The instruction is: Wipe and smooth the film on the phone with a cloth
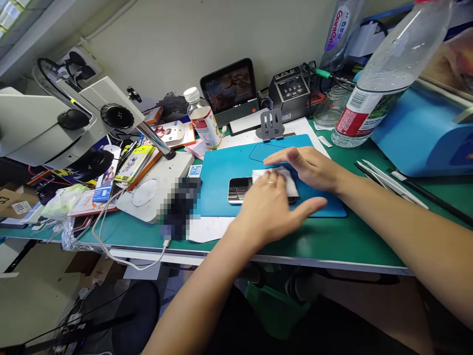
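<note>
A phone [238, 191] with a dark, shiny screen lies flat on the blue work mat [218, 167]. Across its right part rests a white wipe [291, 186]. My left hand [268, 204], with a ring on one finger, lies flat on the wipe over the phone, thumb stretched out to the right. My right hand [310, 165] is just behind and to the right, fingers extended and thumb raised, with nothing in it. Whether it touches the wipe I cannot tell. The hands and wipe hide much of the phone.
A microscope [111, 111] stands left, beside boxes and a blurred-out dark object [181, 207] on a white cable. Behind the mat are a drink bottle [205, 121], a screen [231, 86] and a grey stand [271, 124]. Right are a large water bottle [373, 98], tweezers [395, 185] and a blue machine [424, 128].
</note>
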Demonstrator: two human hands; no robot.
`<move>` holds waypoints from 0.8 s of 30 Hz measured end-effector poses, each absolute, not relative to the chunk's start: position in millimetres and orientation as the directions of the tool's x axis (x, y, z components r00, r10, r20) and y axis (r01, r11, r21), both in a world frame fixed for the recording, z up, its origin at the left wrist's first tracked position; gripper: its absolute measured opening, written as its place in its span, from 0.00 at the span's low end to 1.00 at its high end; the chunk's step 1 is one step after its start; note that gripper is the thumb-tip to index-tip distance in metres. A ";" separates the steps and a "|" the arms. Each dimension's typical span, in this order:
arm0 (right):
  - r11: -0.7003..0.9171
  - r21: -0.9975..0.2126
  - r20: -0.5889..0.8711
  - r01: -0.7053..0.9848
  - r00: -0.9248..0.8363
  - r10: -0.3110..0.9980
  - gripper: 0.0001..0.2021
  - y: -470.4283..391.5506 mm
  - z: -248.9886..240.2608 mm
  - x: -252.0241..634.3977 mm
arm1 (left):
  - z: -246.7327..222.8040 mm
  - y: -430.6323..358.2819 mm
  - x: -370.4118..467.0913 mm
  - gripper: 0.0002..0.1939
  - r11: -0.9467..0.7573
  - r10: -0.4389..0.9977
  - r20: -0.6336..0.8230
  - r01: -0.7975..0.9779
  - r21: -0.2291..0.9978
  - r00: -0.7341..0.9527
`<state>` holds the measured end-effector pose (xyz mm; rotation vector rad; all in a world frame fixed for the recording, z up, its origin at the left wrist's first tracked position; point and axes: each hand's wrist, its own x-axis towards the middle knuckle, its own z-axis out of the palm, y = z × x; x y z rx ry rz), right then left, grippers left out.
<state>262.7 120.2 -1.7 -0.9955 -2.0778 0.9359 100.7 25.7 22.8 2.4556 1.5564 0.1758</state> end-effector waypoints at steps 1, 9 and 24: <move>0.452 -0.809 0.233 0.376 -0.501 0.834 0.48 119.9 -0.8 262.9 | 25.0 27.6 112.2 0.47 -0.431 0.893 -0.013 0.866 0.253 0.449; 0.459 -0.804 0.250 0.377 -0.486 0.837 0.48 118.9 0.6 264.6 | 10.4 13.4 153.8 0.49 -0.389 0.920 0.008 0.918 -0.076 0.391; 0.492 -0.788 0.270 0.370 -0.511 0.816 0.46 119.7 -0.2 265.8 | -1.3 -39.6 121.9 0.50 -0.508 0.850 0.100 0.855 -0.104 0.517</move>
